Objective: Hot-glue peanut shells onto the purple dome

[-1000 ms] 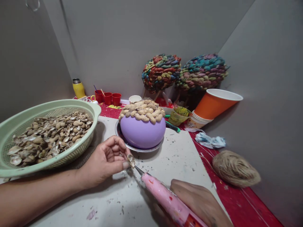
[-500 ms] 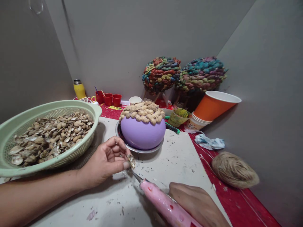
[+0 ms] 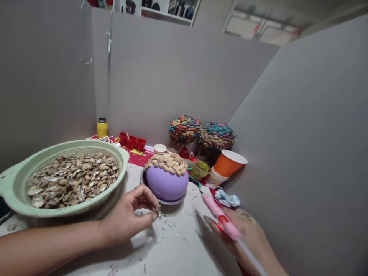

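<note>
My left hand (image 3: 129,218) pinches a peanut shell half (image 3: 158,211) between thumb and fingers, low over the white board (image 3: 178,245). My right hand (image 3: 247,237) grips a pink glue gun (image 3: 221,216), its nozzle pointing up and away to the left, apart from the shell. Just beyond the shell stands a purple balloon (image 3: 166,186) in a metal dish (image 3: 161,200), its top covered with peanut shells (image 3: 166,163).
A green colander (image 3: 17,184) full of peanut shells sits at the left. Behind are red cups (image 3: 132,142), a yellow flask (image 3: 102,128), a white cup (image 3: 160,148), two painted shell balls (image 3: 201,132), stacked orange cups (image 3: 227,165) and crumpled paper (image 3: 227,199). Grey partition walls enclose the table.
My head has tilted up, so everything sits lower and smaller. The glue gun has swung right, away from the shell in my left hand, which stays pinched.
</note>
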Motion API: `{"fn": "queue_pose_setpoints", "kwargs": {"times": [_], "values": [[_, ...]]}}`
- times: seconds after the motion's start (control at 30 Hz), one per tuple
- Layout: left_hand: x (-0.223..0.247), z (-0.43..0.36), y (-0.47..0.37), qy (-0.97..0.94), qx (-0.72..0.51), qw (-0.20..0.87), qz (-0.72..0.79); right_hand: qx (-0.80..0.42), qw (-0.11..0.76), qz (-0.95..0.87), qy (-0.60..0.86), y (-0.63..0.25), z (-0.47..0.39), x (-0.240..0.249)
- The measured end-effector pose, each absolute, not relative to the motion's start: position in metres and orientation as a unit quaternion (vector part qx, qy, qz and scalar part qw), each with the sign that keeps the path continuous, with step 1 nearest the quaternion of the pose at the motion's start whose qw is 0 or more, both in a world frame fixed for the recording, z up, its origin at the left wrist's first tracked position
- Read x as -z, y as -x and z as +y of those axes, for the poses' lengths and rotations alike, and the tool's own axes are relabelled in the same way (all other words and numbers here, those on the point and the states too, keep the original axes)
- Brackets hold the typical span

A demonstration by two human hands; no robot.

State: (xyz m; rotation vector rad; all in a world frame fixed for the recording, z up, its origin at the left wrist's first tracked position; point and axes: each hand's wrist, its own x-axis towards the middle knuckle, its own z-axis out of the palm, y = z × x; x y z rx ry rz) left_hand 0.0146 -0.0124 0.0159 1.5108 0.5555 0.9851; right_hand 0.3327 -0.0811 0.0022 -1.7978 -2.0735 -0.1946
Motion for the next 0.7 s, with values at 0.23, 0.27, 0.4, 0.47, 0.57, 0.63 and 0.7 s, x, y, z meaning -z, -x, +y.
{"fn": "queue_pose_setpoints", "kwargs": {"times": [0.23, 0.27, 0.4, 0.47, 0.57, 0.63, 0.7], "values": [[-0.033, 0.004, -0.008, -0.703, -0.498, 0.418, 0.289, 0.004, 0.061, -0.677, 0.734, -0.330, -0.067, 0.016], [-0.035, 0.007, -0.008, -0.706, -0.509, 0.397, 0.291, -0.008, 0.056, -0.677, 0.734, -0.331, -0.067, 0.013], [-0.041, 0.017, -0.009, -0.725, -0.534, 0.311, 0.302, -0.023, 0.072, -0.682, 0.728, -0.336, -0.071, -0.013], [-0.043, 0.019, -0.012, -0.738, -0.539, 0.261, 0.310, -0.012, 0.114, -0.690, 0.715, -0.331, -0.070, -0.034], [-0.045, 0.022, -0.017, -0.756, -0.543, 0.171, 0.322, 0.012, 0.214, -0.719, 0.661, -0.311, -0.056, -0.064], [-0.044, 0.024, -0.022, -0.766, -0.545, 0.116, 0.320, 0.034, 0.281, -0.745, 0.604, -0.293, -0.040, -0.078], [-0.042, 0.026, -0.027, -0.777, -0.543, 0.066, 0.311, 0.048, 0.319, -0.766, 0.555, -0.275, -0.020, -0.083]]}}
